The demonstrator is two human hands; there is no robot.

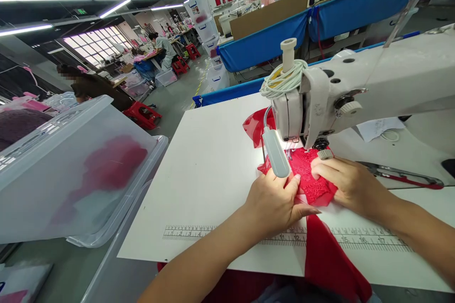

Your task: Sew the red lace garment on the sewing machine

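Note:
A piece of red lace fabric (313, 184) lies under the needle area of a white sewing machine (373, 85) on a white table (209, 170). My left hand (273, 203) rests on the fabric's left side, fingers pressed together and pinching its edge. My right hand (344, 182) presses down on the fabric's right side with curled fingers. More red fabric (327, 260) hangs over the table's near edge toward my lap. A small white lamp (275, 151) on the machine lights the spot just above my left hand.
A clear plastic bin (71, 170) with red pieces inside stands at the left. Scissors (401, 175) lie on the table to the right of my right hand. A printed ruler (188, 233) runs along the table front. Other people work at stations in the background.

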